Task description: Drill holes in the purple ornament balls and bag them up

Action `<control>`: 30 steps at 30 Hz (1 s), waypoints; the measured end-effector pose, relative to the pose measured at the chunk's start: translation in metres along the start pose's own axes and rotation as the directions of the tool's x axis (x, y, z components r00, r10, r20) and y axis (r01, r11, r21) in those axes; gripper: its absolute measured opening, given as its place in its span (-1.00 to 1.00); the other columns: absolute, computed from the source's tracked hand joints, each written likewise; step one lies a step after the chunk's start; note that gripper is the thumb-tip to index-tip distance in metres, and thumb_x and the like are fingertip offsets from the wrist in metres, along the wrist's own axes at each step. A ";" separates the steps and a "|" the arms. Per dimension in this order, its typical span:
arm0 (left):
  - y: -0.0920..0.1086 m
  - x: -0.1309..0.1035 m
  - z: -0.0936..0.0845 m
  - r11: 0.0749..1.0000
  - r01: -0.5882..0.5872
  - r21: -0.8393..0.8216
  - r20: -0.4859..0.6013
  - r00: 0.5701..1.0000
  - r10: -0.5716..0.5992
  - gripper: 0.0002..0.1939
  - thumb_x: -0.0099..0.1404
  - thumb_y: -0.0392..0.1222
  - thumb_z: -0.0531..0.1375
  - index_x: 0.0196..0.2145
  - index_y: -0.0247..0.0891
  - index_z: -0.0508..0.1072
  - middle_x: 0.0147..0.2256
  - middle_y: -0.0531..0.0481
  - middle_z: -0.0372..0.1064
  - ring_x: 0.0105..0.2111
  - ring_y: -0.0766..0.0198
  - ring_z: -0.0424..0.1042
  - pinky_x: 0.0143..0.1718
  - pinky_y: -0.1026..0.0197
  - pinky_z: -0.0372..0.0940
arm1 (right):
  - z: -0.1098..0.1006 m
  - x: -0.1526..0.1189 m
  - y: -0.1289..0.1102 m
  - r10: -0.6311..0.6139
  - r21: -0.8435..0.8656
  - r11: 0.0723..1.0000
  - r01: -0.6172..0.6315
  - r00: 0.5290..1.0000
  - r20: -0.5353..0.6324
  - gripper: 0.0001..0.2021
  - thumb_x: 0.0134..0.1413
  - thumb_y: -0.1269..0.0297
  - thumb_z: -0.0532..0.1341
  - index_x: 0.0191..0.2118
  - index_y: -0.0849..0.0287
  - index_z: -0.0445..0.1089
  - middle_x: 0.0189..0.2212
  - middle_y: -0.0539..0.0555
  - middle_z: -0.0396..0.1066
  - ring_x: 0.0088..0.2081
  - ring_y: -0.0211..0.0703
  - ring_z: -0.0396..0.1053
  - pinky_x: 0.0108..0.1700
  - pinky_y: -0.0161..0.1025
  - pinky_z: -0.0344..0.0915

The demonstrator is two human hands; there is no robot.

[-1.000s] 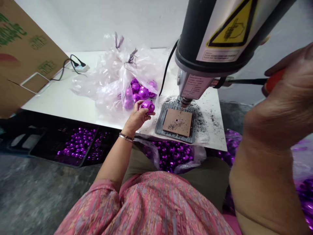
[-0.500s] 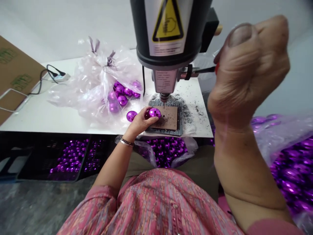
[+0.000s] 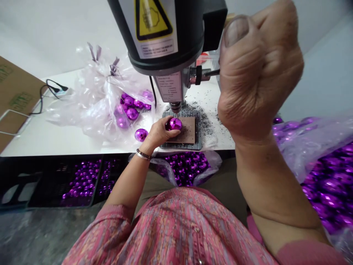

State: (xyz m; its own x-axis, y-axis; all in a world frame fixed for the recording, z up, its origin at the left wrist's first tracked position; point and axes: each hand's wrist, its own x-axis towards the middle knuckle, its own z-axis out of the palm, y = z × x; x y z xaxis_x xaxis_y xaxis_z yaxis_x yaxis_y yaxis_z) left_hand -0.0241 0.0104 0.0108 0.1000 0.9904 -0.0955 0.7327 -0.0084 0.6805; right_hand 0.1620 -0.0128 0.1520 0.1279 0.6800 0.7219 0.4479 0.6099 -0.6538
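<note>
A shiny purple mirror ball (image 3: pixel 175 124) sits in the fingers of my left hand (image 3: pixel 158 134), thumb in front and index finger behind. It is directly below the bit and chuck (image 3: pixel 175 106) of a bench drill press (image 3: pixel 193 40), over a brown board (image 3: pixel 189 135). Whether the bit touches the ball I cannot tell. Close to the camera, my right hand (image 3: pixel 259 70) is closed around the end of the drill press lever (image 3: pixel 213 73); the grip itself is hidden. A second purple ball (image 3: pixel 141 135) lies on the table just left of my left hand.
Dark shavings (image 3: pixel 206 123) lie around the drill's base. Clear plastic bags (image 3: pixel 82 99) with more purple balls cover the table's left part. An open bag of balls (image 3: pixel 187 169) is at my lap, black crates (image 3: pixel 60 184) at lower left, another full bag (image 3: pixel 328 184) at right.
My left hand has brought the ball rightward over the board to beneath the bit. My right hand stays closed on the lever. The whole view has shifted slightly.
</note>
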 end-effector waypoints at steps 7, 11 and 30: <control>0.004 0.013 0.000 0.984 -0.131 0.118 0.047 0.991 0.127 -0.40 0.08 -0.19 0.43 0.11 -0.29 0.54 -0.09 -0.12 0.53 -0.10 0.09 0.50 0.05 0.10 0.38 | -0.002 -0.002 0.003 -0.047 -0.002 0.999 0.047 0.999 0.014 -0.74 0.37 0.24 -0.07 -0.36 0.26 0.02 -0.41 -0.09 -0.02 -0.37 -0.75 -0.01 -0.19 -0.71 -0.02; 0.001 0.021 0.007 0.983 -0.173 0.060 0.082 0.982 0.168 -0.34 0.05 -0.20 0.44 0.13 -0.30 0.50 0.00 -0.16 0.47 0.00 0.05 0.46 0.17 0.03 0.33 | -0.003 -0.005 0.007 -0.129 -0.073 0.989 0.129 0.992 0.006 -0.67 0.41 0.15 -0.09 -0.29 0.30 0.16 -0.37 -0.10 0.07 -0.30 -0.76 0.05 -0.12 -0.70 0.03; 0.001 0.019 0.017 0.989 -0.144 -0.014 0.095 0.985 0.145 -0.31 0.03 -0.23 0.45 0.13 -0.40 0.47 0.01 -0.16 0.47 0.02 0.03 0.45 0.13 0.13 0.31 | -0.005 -0.040 0.042 -0.395 -0.347 0.867 0.357 0.917 -0.043 -0.70 0.38 0.21 0.00 -0.33 0.27 0.28 -0.44 -0.02 0.22 -0.38 -0.53 0.16 -0.27 -0.42 0.09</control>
State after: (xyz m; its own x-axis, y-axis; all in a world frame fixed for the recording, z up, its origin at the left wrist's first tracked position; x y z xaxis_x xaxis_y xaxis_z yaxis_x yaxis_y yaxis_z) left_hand -0.0107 0.0272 -0.0027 0.2684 0.9611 -0.0646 0.7009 -0.1489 0.6975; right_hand 0.1797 -0.0164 0.0970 -0.0213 0.3651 0.9307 0.7409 0.6308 -0.2304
